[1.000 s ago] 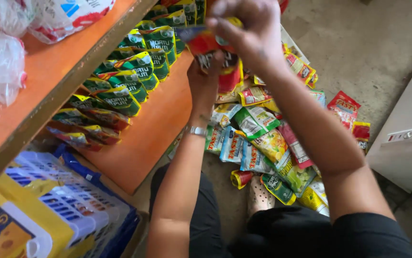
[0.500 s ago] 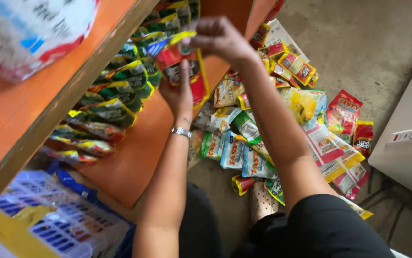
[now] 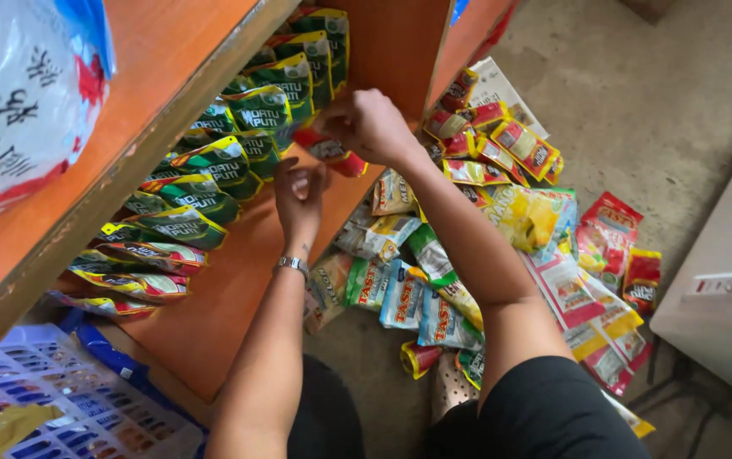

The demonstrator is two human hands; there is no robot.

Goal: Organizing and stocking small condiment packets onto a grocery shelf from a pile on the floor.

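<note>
Right hand (image 3: 370, 126) grip shut on red packet (image 3: 332, 153) at shelf (image 3: 238, 280) — left hand (image 3: 299, 194) beside, seemingly open, empty.

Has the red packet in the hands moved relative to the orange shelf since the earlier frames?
Yes. The red packet, gripped by the right hand, has come down from above the orange shelf edge into it, beside the green packets.
</note>
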